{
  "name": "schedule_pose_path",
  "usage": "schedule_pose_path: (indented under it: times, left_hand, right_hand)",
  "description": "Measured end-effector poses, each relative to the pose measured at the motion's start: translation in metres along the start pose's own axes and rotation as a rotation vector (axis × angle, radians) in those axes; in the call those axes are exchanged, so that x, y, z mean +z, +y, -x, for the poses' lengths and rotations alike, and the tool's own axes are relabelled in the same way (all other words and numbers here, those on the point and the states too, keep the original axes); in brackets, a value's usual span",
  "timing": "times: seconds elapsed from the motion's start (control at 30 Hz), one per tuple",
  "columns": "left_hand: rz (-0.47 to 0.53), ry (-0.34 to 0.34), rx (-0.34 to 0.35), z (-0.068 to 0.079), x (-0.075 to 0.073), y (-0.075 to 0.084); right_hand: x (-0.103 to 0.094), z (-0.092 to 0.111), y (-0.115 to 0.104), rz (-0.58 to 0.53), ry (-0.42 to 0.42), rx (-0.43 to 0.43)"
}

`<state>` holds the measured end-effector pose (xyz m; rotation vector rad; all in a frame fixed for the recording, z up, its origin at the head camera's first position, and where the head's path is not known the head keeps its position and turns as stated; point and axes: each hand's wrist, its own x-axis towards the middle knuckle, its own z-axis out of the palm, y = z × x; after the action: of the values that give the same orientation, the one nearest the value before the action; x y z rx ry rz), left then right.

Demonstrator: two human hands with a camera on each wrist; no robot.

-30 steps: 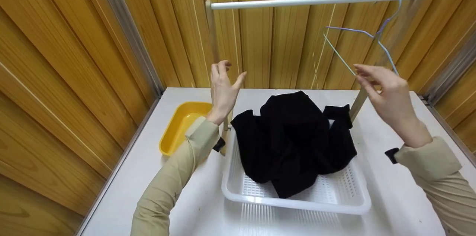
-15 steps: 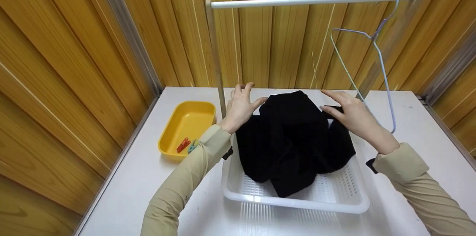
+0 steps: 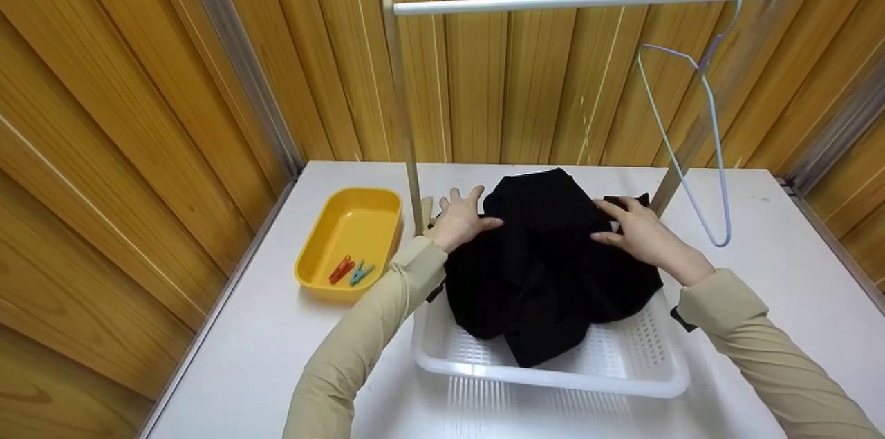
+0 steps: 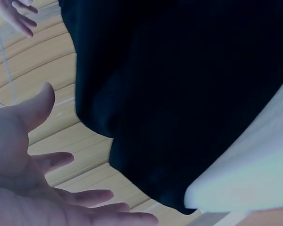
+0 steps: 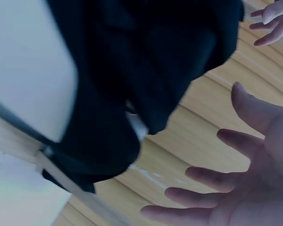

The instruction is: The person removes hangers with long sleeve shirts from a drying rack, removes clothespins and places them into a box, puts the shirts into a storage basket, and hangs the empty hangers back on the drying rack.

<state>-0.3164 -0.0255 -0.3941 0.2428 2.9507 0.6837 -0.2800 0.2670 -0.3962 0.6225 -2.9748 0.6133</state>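
A heap of black cloth (image 3: 546,266) fills much of the white plastic basket (image 3: 553,378) and drapes over its back and side rims. Over the heap's left part is my left hand (image 3: 458,219), fingers spread; in the left wrist view the hand (image 4: 47,179) shows a gap from the cloth (image 4: 179,94). My right hand (image 3: 639,231) hovers by the right part, fingers apart. From the right wrist view, that hand (image 5: 254,174) holds nothing, with the cloth (image 5: 155,61) beyond its fingertips. Whether either hand touches the cloth is hard to tell.
A purple-blue hanger (image 3: 719,176) hangs at the right end of the rack's white bar (image 3: 553,3). Left of the basket sits a yellow tray (image 3: 314,238) with a red clothespin (image 3: 341,269) and a teal clothespin (image 3: 361,273). Wood-patterned walls (image 3: 539,93) enclose the white table (image 3: 242,356).
Both hands have come down toward the black cloth, the right one also moving left from beside the hanger. The hanger has swung a little, and the clothespins have come into view.
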Motion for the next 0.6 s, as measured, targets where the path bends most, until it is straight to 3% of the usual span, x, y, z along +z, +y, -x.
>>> schedule_pose_path:
  times: [0.33, 0.6]
  left_hand:
    - [-0.052, -0.070, -0.117, -0.007, 0.010, -0.010]
    - [-0.070, -0.112, -0.115, -0.010, 0.011, -0.010]
  right_hand:
    - [0.015, -0.003, 0.015, -0.017, -0.076, 0.109]
    - [0.018, -0.012, 0.011, -0.035, -0.157, 0.128]
